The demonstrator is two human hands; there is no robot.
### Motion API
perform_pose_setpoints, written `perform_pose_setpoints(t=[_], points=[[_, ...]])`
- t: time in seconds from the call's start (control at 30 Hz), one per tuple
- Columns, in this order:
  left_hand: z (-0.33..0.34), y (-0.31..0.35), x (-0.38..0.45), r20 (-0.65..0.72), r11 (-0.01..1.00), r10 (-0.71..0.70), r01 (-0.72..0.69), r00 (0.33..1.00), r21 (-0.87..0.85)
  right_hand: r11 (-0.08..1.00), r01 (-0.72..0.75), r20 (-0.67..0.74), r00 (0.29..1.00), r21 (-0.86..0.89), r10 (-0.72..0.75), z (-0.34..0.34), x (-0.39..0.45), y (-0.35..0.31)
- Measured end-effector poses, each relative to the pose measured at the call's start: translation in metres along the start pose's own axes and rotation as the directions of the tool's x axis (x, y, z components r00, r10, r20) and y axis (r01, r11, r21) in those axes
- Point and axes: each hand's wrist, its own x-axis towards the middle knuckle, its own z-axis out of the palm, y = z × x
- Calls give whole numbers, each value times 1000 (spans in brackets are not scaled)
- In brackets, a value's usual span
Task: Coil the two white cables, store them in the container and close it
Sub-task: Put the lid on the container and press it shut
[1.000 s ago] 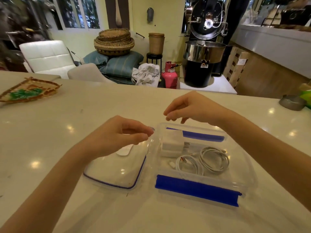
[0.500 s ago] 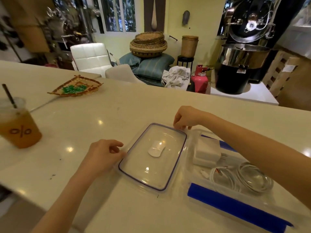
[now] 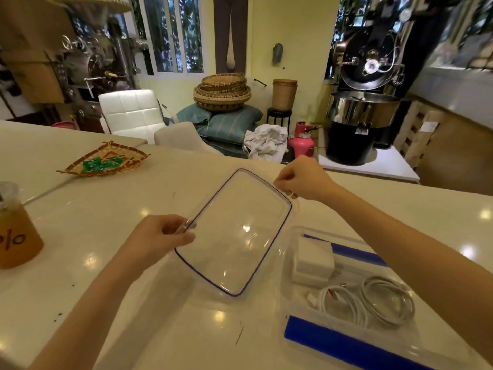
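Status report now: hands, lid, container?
Left hand and right hand both grip the clear lid. Container open, both coiled cables inside. Nothing blocking.

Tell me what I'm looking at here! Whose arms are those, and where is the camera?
The camera sits on a person's head and looks down, so the two arms are that person's own. No robot here. The left hand and the right hand each hold an edge of a clear lid with their fingers, lifted a little over the pale counter. Beside it, on the right, is an open clear container with blue clips. Inside lie two coiled white cables and a white charger block. Far left stand an iced drink and a woven tray with green bits.
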Motion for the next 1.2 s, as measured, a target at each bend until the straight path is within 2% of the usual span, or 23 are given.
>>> perform_pose_setpoints(t=[0.07,0.13,0.23,0.33,0.43,0.5,0.57,0.63,0.73,0.83,0.9,0.97,1.03,1.2], points=[[-2,14,5,-34,995,57,-59,998,-81,998,57,-166,984,-18,-59,-13,-8,-3],[-1,28,7,-82,976,129,-141,988,-167,991,113,-322,938,-72,-130,-24,-19,-4],[8,44,11,-160,939,313,-330,936,-94,991,129,-467,874,-44,-134,-42,-40,0],[25,57,9,-190,834,551,-533,812,139,994,105,-544,835,1,-87,-54,-65,7],[40,69,6,-164,682,730,-690,664,244,992,91,-603,797,91,-17,-63,-95,15],[49,76,4,-102,601,795,-753,598,267,954,55,-589,796,296,137,-68,-115,24],[60,83,0,-47,541,830,-784,555,305,815,47,-517,793,578,321,-71,-134,28],[71,90,-5,3,451,876,-822,482,347,659,23,-431,774,752,465,-70,-152,31],[89,98,-12,66,317,931,-887,358,335,595,-78,-341,756,800,558,-67,-177,35],[101,98,-20,116,172,970,-942,213,289,558,-110,-299,751,822,589,-67,-202,40],[107,95,-26,145,97,979,-956,141,276,643,-124,-335,771,756,542,-65,-220,42],[112,91,-32,166,60,981,-965,104,254,747,-135,-388,787,651,480,-59,-237,41],[115,85,-35,190,56,977,-974,99,219,786,-124,-399,808,605,434,-51,-252,42],[113,70,-38,205,151,963,-980,174,126,831,-123,-370,853,543,368,-32,-273,51]])
